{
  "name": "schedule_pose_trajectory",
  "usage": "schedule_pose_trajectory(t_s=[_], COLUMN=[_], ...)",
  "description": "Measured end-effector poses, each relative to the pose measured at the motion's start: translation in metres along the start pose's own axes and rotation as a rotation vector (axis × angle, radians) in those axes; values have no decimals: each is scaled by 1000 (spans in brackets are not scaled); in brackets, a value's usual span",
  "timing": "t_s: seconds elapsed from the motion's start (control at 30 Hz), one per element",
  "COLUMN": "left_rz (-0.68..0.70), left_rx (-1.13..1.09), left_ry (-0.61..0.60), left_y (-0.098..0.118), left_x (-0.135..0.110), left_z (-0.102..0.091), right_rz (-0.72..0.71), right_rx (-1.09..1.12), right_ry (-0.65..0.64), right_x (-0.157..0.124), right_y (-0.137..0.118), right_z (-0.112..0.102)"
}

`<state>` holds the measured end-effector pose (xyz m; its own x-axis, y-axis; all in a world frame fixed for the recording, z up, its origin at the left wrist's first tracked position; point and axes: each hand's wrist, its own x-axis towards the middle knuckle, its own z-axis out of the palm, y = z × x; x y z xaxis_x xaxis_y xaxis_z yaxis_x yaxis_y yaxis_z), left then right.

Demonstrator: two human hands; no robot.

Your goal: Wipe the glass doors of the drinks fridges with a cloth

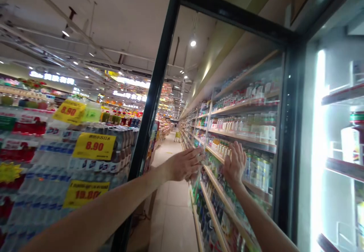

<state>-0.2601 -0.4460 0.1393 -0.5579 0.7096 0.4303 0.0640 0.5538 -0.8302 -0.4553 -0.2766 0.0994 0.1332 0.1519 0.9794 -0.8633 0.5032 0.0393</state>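
A black-framed glass cooler door (159,77) stands swung out into the aisle in front of me. Both my arms reach forward to its glass pane. My left hand (184,164) lies flat against the glass with fingers stretched out to the right. My right hand (234,163) is pressed on the glass too, palm forward, fingers up and spread. Neither hand holds anything. Through the glass I see the shelves of bottled drinks (244,126) running down the aisle.
The lit cooler interior (341,142) with shelves and a white bottle is at the right. Stacked packs of bottled water with yellow price tags (93,145) fill the left. A tiled aisle (170,206) runs ahead, with a yellow cart (177,135) far off.
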Motion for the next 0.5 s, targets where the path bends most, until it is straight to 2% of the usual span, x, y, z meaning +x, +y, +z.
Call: schedule_pose_trajectory(t_s=[0.03,0.17,0.23,0.33,0.43,0.5], left_rz=[-14,-340,-366,-313,-398,-473], left_rx=[-5,69,81,35,-5,23], left_ry=[4,144,199,243,288,296], left_y=[-6,-49,-58,-52,-43,-41], left_x=[2,20,31,49,58,54], left_z=[-2,-20,-22,-15,-9,-11], right_rz=[-3,-5,-21,-94,-207,-215], right_rx=[-5,-11,8,165,406,466], right_ry=[1,-5,3,-8,-48,-82], right_x=[0,-2,1,12,30,43], right_y=[1,4,-3,-31,-72,-94], right_z=[0,-1,-3,-3,3,11])
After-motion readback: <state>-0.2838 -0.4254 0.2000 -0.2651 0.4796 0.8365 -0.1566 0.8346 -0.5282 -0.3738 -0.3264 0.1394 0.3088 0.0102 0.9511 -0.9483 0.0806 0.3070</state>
